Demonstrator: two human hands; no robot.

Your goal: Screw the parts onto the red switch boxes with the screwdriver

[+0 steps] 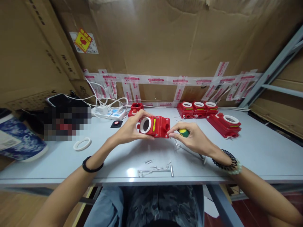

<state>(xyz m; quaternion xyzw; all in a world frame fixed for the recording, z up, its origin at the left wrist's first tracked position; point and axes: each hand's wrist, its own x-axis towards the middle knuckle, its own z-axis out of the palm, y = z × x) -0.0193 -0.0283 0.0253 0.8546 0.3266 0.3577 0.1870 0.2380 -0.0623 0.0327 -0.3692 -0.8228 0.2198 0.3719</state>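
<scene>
My left hand [129, 130] is closed around a red box-shaped housing [162, 126] with a white ring round its dark window and a yellow label. It is lifted above the white table, with its round side opening turned to the right. My right hand [195, 137] holds a screwdriver by its green and yellow handle [184, 132], tucked in the palm. The right thumb and forefinger pinch together at the housing's lower right corner; anything small between them is too hidden to make out. The screwdriver's blade cannot be clearly seen.
Several metal pins [153, 167] and a T-shaped metal rod [172, 170] lie near the front edge. Behind stand more red housings [199, 110], another at right [224, 125]. To the left are a loose white ring [82, 144], a power strip [111, 113] with cables, and a blue-white cup [22, 137].
</scene>
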